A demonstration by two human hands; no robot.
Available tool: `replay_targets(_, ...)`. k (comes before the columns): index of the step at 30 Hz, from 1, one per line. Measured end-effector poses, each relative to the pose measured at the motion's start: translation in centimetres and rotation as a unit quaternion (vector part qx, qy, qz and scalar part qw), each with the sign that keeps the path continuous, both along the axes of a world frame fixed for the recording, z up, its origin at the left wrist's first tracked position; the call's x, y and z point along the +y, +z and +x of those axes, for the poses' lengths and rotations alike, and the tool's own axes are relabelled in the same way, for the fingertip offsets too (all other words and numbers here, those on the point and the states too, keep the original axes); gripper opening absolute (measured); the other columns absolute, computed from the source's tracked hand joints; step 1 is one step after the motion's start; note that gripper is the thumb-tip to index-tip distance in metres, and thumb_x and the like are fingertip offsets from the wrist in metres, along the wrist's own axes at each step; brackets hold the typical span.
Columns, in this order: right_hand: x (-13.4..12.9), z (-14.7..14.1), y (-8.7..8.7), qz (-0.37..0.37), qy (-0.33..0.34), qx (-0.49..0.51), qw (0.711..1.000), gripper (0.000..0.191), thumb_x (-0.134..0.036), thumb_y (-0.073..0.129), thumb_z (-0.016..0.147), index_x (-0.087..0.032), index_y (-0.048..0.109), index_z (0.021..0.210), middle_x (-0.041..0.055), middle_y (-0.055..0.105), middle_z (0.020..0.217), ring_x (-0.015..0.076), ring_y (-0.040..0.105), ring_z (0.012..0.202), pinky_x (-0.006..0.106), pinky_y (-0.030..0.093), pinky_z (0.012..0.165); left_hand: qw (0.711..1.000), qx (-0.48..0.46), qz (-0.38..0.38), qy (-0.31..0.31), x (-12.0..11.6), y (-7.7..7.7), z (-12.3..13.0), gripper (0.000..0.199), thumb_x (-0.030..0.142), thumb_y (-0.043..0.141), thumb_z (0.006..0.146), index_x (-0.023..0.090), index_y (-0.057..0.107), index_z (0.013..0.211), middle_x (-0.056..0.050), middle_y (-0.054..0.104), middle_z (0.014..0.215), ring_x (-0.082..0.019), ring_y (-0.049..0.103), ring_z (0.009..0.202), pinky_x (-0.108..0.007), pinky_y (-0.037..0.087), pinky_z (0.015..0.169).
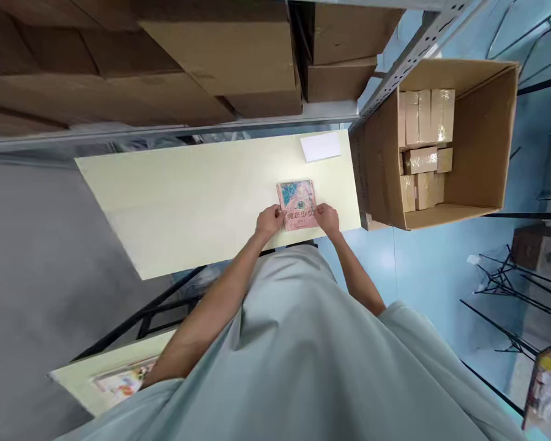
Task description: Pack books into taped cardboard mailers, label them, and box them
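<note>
A pink, nearly square printed booklet (297, 202) with a blue patch, an eye-like drawing and large characters lies on the cream tabletop (202, 208), near its front edge. Its left edge looks layered; I cannot tell whether it is one booklet or several thin ones stacked. My left hand (270, 220) pinches the lower left edge with curled fingers. At the lower right edge, my right hand (327, 219) grips in the same way, thumb and fingers drawn together. Behind the booklet rests a folded white paper (321, 147).
An open cardboard carton (482, 147) with several small wrapped boxes (425, 116) stands against the table's right end. Along the back, a metal shelf (211, 127) carries brown cartons (239, 55). Another cream board (87, 380) with a colourful print lies at lower left.
</note>
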State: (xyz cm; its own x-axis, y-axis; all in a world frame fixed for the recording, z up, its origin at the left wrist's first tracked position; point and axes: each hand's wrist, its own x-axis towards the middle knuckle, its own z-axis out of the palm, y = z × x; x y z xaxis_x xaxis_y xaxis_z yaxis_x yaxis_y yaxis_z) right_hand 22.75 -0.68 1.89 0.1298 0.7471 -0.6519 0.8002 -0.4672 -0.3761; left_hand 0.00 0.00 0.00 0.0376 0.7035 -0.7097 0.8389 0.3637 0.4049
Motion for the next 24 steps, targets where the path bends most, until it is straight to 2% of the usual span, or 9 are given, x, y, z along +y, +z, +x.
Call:
replay_targets(4, -0.3, 0.4, 0.1, 0.003, -0.002, 0.009, 1.0, 0.017, -0.025, 0.06, 0.106, -0.022, 0.075, 0.112, 0.0072, 0.083, 0.117, 0.0238, 0.076, 0.112, 0.03, 0.055, 0.096, 0.999, 0.011, 0.032, -0.025, -0.5, -0.2, 0.5, 0.024, 0.037, 0.054, 0.104, 0.022, 0.07, 0.114, -0.01, 0.078, 0.109, -0.028, 0.07, 0.101, -0.035, 0.051, 0.087)
replay_targets(9, -0.2, 0.8, 0.0, 0.041, -0.035, -0.019, 0.998, 0.021, -0.025, 0.055, 0.108, -0.021, 0.071, 0.121, 0.0092, 0.078, 0.123, 0.0232, 0.074, 0.109, 0.033, 0.055, 0.097, 0.995, 0.019, 0.083, -0.042, -1.4, -0.3, 0.5, 0.024, 0.034, 0.053, 0.103, 0.021, 0.069, 0.114, -0.016, 0.073, 0.115, -0.033, 0.067, 0.111, -0.043, 0.052, 0.099)
replay_targets(12, 0.1, 0.4, -0.4, 0.07, -0.038, -0.062, 0.995, 0.02, -0.027, 0.055, 0.108, -0.019, 0.069, 0.12, 0.0131, 0.072, 0.131, 0.0252, 0.071, 0.112, 0.036, 0.055, 0.098, 0.996, 0.017, 0.087, -0.028, -1.8, -0.6, 0.3, 0.023, 0.032, 0.054, 0.102, 0.02, 0.072, 0.11, -0.017, 0.072, 0.116, -0.034, 0.066, 0.114, -0.045, 0.052, 0.103)
replay_targets(18, 0.8, -1.1, -1.4, 0.061, -0.016, -0.075, 0.995, 0.023, -0.022, 0.043, 0.11, -0.018, 0.064, 0.103, 0.0179, 0.069, 0.122, 0.0292, 0.07, 0.108, 0.041, 0.054, 0.097, 0.997, 0.0, 0.077, 0.012, -2.4, -1.1, 0.3, 0.022, 0.027, 0.058, 0.097, 0.02, 0.077, 0.106, -0.015, 0.076, 0.113, -0.03, 0.068, 0.112, -0.042, 0.053, 0.105)
replay_targets(21, 1.0, -0.7, -1.5, 0.075, -0.024, -0.05, 0.996, 0.018, -0.02, 0.048, 0.107, -0.019, 0.062, 0.097, 0.0169, 0.07, 0.118, 0.0284, 0.07, 0.107, 0.041, 0.055, 0.098, 0.998, -0.006, 0.039, 0.055, -2.5, -1.0, 0.7, 0.02, 0.028, 0.062, 0.095, 0.02, 0.079, 0.102, -0.012, 0.08, 0.108, -0.029, 0.071, 0.104, -0.038, 0.056, 0.097)
replay_targets(24, 1.1, 0.3, -1.3, 0.081, -0.037, 0.013, 0.996, 0.013, -0.023, 0.054, 0.102, -0.021, 0.062, 0.091, 0.0119, 0.073, 0.109, 0.0256, 0.07, 0.104, 0.038, 0.055, 0.098, 0.996, -0.018, 0.013, 0.087, -2.5, -0.7, 0.9, 0.017, 0.028, 0.064, 0.093, 0.022, 0.079, 0.097, -0.009, 0.082, 0.105, -0.027, 0.073, 0.098, -0.036, 0.057, 0.091)
